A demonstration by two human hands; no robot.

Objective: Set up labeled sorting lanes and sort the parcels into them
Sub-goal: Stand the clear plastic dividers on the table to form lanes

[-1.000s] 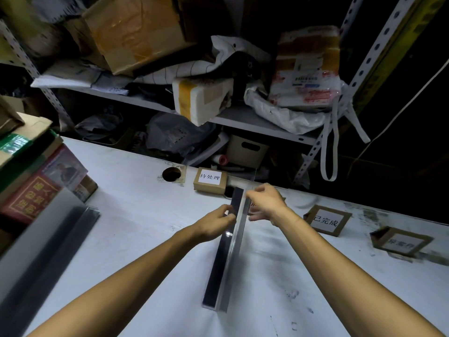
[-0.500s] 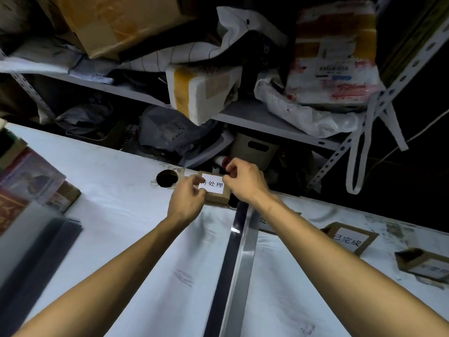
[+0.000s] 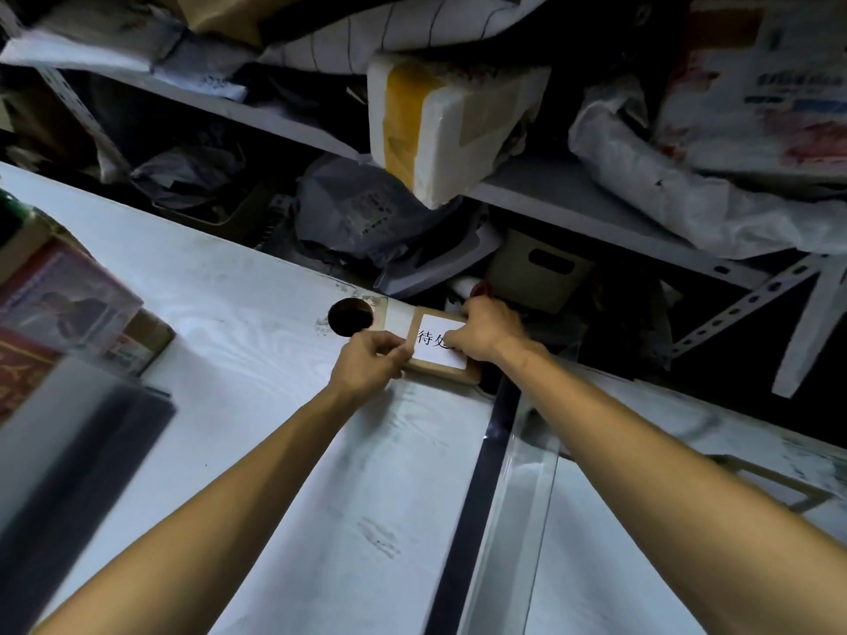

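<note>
A small brown cardboard label block with a white paper label printed in black characters sits at the far edge of the white table. My left hand pinches its left edge. My right hand grips its right side and covers part of the label. A long angle strip, dark on its left face and shiny metal on its right, lies on the table as a lane divider, running from just below the block toward me.
A round cable hole lies left of the block. Stacked parcels and boxes and grey strips crowd the left edge. Another cardboard label frame lies at right. Shelves behind hold a foam box and bagged parcels.
Both hands left the divider strip and moved up to the label block, taking hold of its two sides. The camera leaned closer, and the block now sits slightly nearer the strip's far end.
</note>
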